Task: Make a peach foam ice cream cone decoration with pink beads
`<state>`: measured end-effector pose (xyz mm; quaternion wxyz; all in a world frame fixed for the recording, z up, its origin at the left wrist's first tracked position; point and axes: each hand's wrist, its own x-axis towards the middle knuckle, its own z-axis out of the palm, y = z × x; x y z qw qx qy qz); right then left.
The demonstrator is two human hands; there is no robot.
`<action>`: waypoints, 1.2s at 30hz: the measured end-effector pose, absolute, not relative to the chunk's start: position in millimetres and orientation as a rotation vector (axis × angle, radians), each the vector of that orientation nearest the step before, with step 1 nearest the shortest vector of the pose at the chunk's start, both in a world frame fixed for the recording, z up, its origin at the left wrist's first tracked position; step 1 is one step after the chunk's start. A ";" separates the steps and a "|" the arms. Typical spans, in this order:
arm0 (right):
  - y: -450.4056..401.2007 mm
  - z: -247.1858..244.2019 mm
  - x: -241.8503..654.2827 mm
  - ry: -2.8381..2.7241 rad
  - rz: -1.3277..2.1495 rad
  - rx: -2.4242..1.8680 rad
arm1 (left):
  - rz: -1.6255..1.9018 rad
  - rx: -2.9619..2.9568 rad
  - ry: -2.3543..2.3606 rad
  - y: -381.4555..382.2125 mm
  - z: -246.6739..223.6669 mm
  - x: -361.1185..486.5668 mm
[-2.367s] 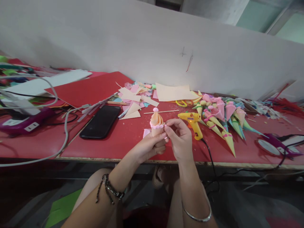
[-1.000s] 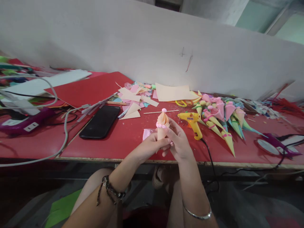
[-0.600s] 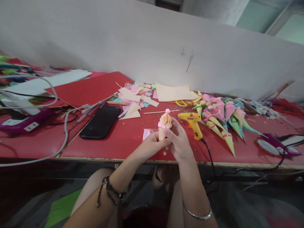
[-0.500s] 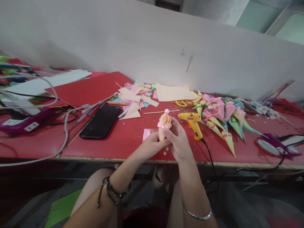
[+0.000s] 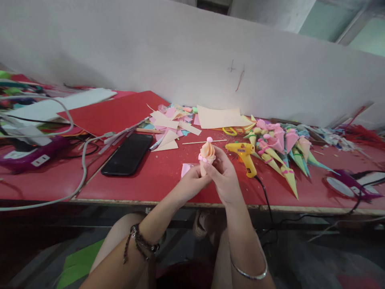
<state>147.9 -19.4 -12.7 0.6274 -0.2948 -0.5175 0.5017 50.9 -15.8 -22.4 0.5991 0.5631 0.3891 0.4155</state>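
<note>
Between both hands I hold a small craft ice cream cone, upright, with a peach swirl, a pink ball on top and pink dots round its rim. My left hand is closed on its lower part, thumb in front. My right hand wraps it from the right side, thumb pressed on the front. The cone's lower tip is hidden by my fingers. Just right of my hands lies a yellow glue gun. Behind the cone a thin wooden stick rests on the red table.
A black phone lies at left, near paper scraps and a red sheet. Yellow-handled scissors lie behind. A pile of finished paper cones sits at right. Purple power strips and cables flank both sides.
The cone and both hands have shifted very slightly to the left. My grip on it looks much the same, and the things on the table have not moved.
</note>
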 end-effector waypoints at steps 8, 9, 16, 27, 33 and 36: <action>-16.3 -14.0 144.6 -1.138 0.902 -0.764 | 0.970 1.266 0.836 -10.8 -25.0 51.4; -15.8 -14.6 144.7 -1.133 0.898 -0.764 | 0.968 1.269 0.837 -10.9 -24.2 51.5; -18.4 -11.6 145.1 -1.196 0.959 -0.767 | 1.020 1.394 0.951 -12.7 -20.0 52.0; -19.0 -12.6 142.6 -1.185 0.803 -0.835 | 0.971 1.308 0.873 -14.5 -24.2 54.8; -21.0 -11.9 142.0 -1.261 0.770 -0.870 | 0.981 1.316 0.908 -14.6 -24.4 53.7; -21.7 -12.0 142.2 -1.323 0.810 -0.859 | 1.053 1.356 0.915 -13.6 -24.2 53.4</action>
